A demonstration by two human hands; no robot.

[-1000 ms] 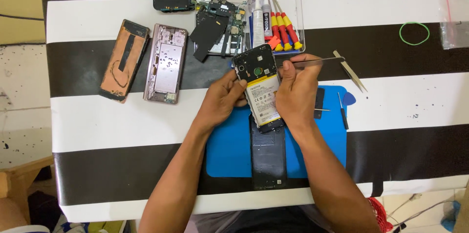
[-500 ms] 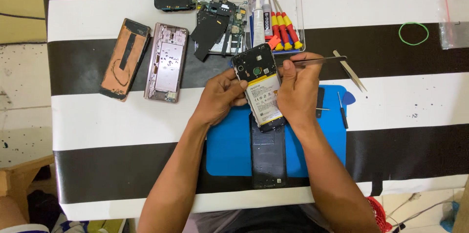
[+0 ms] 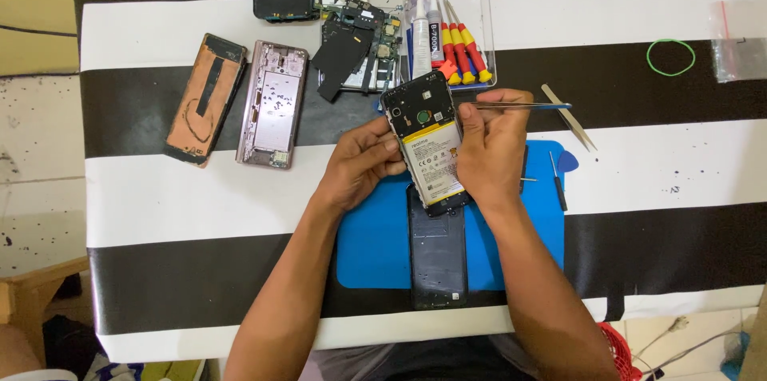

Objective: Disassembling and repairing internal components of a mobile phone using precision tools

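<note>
An opened phone (image 3: pixel 425 141) with its back off and a yellow-and-white battery showing is held up over a blue mat (image 3: pixel 367 245). My left hand (image 3: pixel 363 161) grips its left edge. My right hand (image 3: pixel 491 145) holds its right edge and also pinches metal tweezers (image 3: pixel 523 106), which stick out to the right. A black back cover (image 3: pixel 437 249) lies on the mat just below the phone.
Left of my hands lie a copper-coloured phone back (image 3: pixel 204 98) and a silver phone frame (image 3: pixel 272 104). Behind are circuit boards (image 3: pixel 351 49), a clear tray (image 3: pixel 487 29) with screwdrivers and a glue tube, a second pair of tweezers (image 3: pixel 569 117), a blue pick (image 3: pixel 568 161) and a green rubber band (image 3: pixel 670 57).
</note>
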